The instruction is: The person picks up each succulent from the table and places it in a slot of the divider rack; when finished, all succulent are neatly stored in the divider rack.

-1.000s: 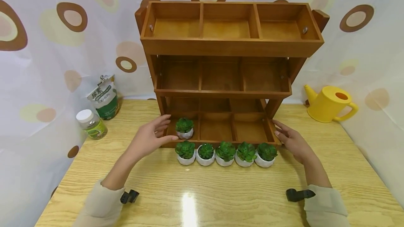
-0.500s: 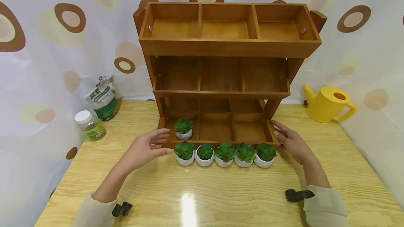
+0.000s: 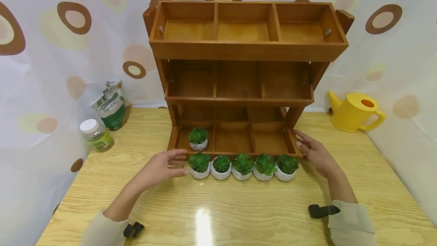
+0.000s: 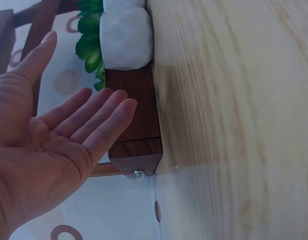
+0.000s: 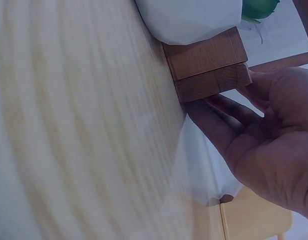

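Observation:
A three-tier wooden shelf (image 3: 248, 51) with divided compartments stands on the table. One small succulent in a white pot (image 3: 198, 139) sits in its bottom left compartment. Several more potted succulents line up along the shelf's front, the leftmost succulent (image 3: 199, 164) closest to my left hand (image 3: 159, 169). That hand is spread, with thumb and fingers apart and nothing held; the left wrist view shows its bare palm (image 4: 48, 145). My right hand (image 3: 315, 154) rests its fingers against the right side of the bottom tier, and the right wrist view shows them at the wooden corner (image 5: 214, 80).
At the back left stand a white-capped jar (image 3: 97, 136) and a green and white clipped bag (image 3: 112, 106). A yellow watering can (image 3: 356, 112) is at the back right. Patterned sheeting (image 3: 75, 86) hangs behind the wooden table (image 3: 259, 212).
My left hand has come down and toward me from the shelf's left side to beside the leftmost front pot. The right hand stays in place against the shelf.

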Motion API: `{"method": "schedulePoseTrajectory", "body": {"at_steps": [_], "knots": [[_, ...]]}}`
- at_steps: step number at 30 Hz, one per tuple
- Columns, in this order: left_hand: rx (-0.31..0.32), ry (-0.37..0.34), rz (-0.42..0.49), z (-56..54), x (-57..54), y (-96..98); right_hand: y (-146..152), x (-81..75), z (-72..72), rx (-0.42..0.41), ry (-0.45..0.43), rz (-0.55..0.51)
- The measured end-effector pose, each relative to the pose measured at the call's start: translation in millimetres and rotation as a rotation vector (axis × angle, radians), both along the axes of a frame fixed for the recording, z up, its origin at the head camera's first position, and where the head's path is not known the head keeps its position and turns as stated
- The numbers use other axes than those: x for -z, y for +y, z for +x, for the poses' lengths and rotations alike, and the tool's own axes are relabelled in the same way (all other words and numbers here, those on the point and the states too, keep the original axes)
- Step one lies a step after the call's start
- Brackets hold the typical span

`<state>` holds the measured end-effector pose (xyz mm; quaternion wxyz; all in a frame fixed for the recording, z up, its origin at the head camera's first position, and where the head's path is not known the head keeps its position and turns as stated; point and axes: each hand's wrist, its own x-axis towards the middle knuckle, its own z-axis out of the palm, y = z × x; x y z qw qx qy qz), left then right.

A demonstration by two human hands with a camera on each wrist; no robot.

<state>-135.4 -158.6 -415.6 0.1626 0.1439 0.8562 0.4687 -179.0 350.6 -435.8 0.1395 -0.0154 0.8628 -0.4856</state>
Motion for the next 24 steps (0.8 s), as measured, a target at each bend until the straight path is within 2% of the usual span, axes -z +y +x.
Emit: {"method": "schedulePoseTrajectory", "body": {"at_steps": [8, 13, 24], "knots": [[0.032, -0.011, -0.025, -5.9, 6.8, 8.1, 1, 1.3, -1.1, 0.003, 0.0, -0.005], [0.038, -0.044, -0.002, -10.2, 8.7, 12.8, 0, -0.2, -0.3, 0.004, 0.003, 0.003], [-0.023, -0.049, -0.027, -10.1, 12.6, 22.7, -1, -2.7, 3.0, 0.003, 0.014, 0.003]]}}
